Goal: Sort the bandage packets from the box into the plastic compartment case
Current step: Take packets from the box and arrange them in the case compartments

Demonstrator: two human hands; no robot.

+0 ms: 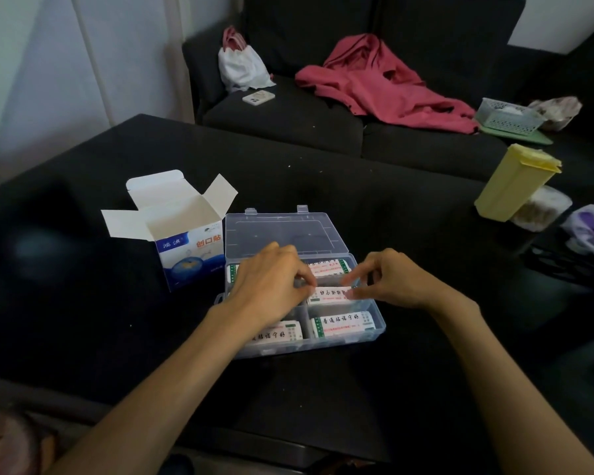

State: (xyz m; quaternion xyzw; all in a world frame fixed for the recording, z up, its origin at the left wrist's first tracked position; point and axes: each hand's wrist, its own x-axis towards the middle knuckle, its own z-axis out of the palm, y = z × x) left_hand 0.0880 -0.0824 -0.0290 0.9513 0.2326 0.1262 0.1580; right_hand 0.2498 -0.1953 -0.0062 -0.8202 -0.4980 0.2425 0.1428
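Both my hands on one packet (328, 293) in the case (374, 308).
Left grip (271, 281) and right grip (390, 279) pinch its opposite ends, over a middle compartment.

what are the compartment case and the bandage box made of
Compartment case: looks like clear, glossy hard plastic; the dividers and packets show through its walls. Bandage box: seems thin printed cardboard, white inside, with creased flaps folded open.

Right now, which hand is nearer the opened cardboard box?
Left. The left hand works over the case's left half, right beside the cardboard box; the right hand is at the case's far side, pinching a bandage packet.
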